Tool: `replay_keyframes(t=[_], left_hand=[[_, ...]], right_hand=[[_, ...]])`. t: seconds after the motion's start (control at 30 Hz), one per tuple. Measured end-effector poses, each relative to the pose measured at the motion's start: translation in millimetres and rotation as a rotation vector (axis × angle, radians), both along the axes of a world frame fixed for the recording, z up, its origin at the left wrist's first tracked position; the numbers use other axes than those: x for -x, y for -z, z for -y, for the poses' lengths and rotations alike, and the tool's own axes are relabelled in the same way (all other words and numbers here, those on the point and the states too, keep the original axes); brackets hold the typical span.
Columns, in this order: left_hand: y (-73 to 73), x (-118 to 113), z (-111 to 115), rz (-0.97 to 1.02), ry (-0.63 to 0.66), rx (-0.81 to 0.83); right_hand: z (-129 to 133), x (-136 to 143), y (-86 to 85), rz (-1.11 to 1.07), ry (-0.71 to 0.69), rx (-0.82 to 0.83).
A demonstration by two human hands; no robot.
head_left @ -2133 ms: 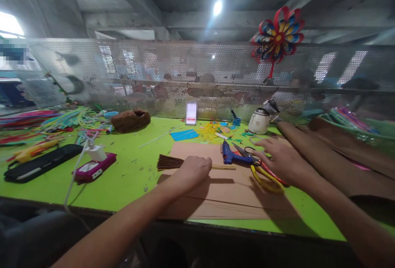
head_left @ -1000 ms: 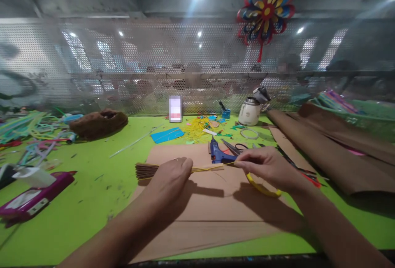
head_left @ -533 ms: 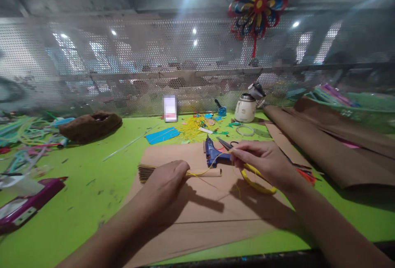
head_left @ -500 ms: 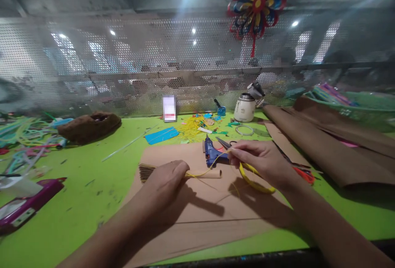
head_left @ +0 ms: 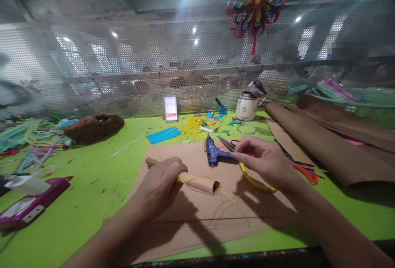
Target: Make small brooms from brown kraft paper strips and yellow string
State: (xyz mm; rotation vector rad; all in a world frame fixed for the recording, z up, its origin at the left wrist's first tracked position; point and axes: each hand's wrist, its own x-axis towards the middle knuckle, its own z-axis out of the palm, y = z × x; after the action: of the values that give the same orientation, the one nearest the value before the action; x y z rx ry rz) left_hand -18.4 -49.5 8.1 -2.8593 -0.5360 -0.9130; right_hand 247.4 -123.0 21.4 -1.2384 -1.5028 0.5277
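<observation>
My left hand [head_left: 166, 177] is wrapped round a brown paper tube [head_left: 200, 182], whose open end points right. Layered strips show at its other end, behind my knuckles. Thin yellow strands [head_left: 230, 198] run from my left fingers along the tube and trail past its mouth. My right hand [head_left: 262, 157] has thumb and fingertips pinched together beside the scissors [head_left: 226, 143]; what they hold, if anything, is too small to tell. A yellow loop [head_left: 254, 181] hangs below that hand. The blue glue gun [head_left: 216, 153] lies just left of it on brown paper [head_left: 173, 227].
A white bottle [head_left: 246, 107], yellow scraps [head_left: 199, 126] and a blue sheet [head_left: 164, 135] lie behind. Rolled brown paper [head_left: 317, 144] and red-handled scissors [head_left: 308, 173] are at right. A brown bowl [head_left: 92, 128] and purple power strip [head_left: 37, 208] are at left.
The tube's open end has tilted toward me and downward. The yellow strand no longer stretches to my right fingers; its ends now hang near the tube's mouth. The view has shifted slightly.
</observation>
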Motion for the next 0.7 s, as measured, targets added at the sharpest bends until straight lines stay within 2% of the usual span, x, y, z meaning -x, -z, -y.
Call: replay_keyframes(t=[0.23, 0.57, 0.7], left_hand=[[-3.0, 0, 0, 0.037, 0.048, -0.004], [-6.3, -1, 2, 0.059, 0.073, 0.027], [-4.7, -1, 1, 0.059, 0.065, 0.022]], right_hand=[[11, 5, -3.3, -0.004, -0.133, 0.041], [11, 8, 0.9, -0.139, -0.142, -0.129], [13, 10, -3.4, -0.175, -0.172, -0.009]])
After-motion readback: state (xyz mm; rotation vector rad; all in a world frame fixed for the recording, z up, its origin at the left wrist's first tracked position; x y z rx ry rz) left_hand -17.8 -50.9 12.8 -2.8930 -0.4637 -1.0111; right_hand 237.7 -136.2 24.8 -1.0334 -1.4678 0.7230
